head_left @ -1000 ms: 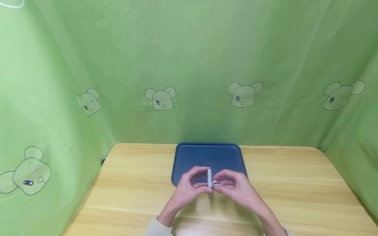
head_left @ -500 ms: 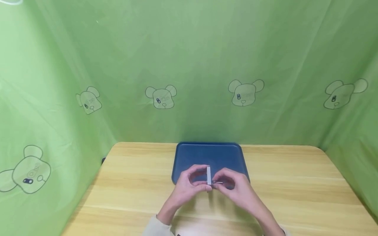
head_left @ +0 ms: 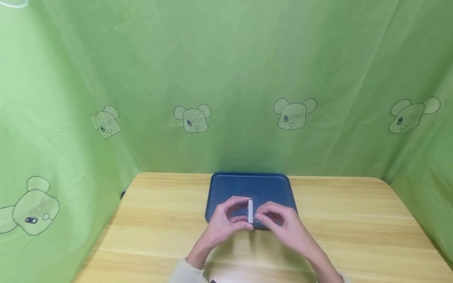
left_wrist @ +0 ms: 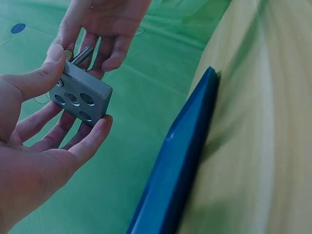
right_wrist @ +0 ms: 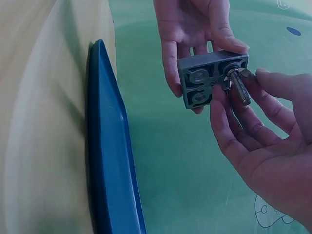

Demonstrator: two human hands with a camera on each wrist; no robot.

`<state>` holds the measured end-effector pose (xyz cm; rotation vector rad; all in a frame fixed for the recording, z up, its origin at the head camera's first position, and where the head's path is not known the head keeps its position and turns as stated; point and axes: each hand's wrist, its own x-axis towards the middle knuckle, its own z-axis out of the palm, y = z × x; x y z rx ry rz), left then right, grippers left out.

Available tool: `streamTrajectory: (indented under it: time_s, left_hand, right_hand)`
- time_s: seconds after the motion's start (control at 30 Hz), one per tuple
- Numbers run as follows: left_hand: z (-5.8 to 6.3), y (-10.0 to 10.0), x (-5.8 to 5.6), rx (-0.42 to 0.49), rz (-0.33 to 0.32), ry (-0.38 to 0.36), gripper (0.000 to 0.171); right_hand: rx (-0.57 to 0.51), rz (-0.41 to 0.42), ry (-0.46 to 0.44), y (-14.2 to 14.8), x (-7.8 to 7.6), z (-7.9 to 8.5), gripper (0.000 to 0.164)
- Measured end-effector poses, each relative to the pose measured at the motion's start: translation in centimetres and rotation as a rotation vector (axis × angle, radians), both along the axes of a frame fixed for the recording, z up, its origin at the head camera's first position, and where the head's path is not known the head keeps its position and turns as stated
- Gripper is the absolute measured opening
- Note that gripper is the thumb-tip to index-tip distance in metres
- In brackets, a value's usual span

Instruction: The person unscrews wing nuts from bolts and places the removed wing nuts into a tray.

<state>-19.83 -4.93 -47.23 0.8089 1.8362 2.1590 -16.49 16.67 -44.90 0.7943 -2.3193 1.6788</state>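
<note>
My left hand [head_left: 223,222] grips a small grey square block [head_left: 250,211] on edge, thumb at one side and fingertips at the other. The left wrist view shows several round holes in one face of the block [left_wrist: 80,95]. From a corner hole on the opposite face, a threaded bolt [right_wrist: 240,88] sticks out toward my right hand [head_left: 288,226]. Close to that face, a wing nut [right_wrist: 245,73] sits around the bolt. Right thumb and index finger are at the nut's wings, pinching it, with the other fingers curled loosely beneath.
A blue tray [head_left: 251,181] lies on the wooden table [head_left: 170,196] beyond and under the hands. Green curtains [head_left: 233,70] with bear-head outlines surround the table at the back and both sides.
The right thumb and fingers have shifted around the wing nut, and the thumb now covers the bolt in the head view. The left hand keeps the block nearly still.
</note>
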Motion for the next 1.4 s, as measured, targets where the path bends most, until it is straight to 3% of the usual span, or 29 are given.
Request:
streamTrajectory:
  time_s: [0.2, 0.47, 0.87, 1.1, 1.4]
  left_hand:
    - [0.9, 0.3, -0.8, 0.017, -0.012, 0.05, 0.064]
    - [0.8, 0.7, -1.0, 0.037, -0.014, 0.036, 0.063]
    - [0.0, 1.6, 0.0, 0.031, -0.017, -0.02, 0.064]
    - [0.3, 1.1, -0.1, 0.023, -0.011, -0.021, 0.064]
    - [0.3, 0.1, -0.3, 0.029, 0.006, -0.046, 0.063]
  right_hand:
    - [-0.025, 0.045, -0.015, 0.6, -0.8, 1.0, 0.008]
    - [-0.016, 0.102, -0.069, 1.1, -1.3, 1.2, 0.009]
    - [-0.027, 0.042, -0.136, 2.1, 0.2, 0.4, 0.022]
    - [-0.025, -0.03, -0.182, 1.3, 0.0, 0.9, 0.027]
    - [-0.008, -0.04, -0.191, -0.2, 0.0, 1.0, 0.025]
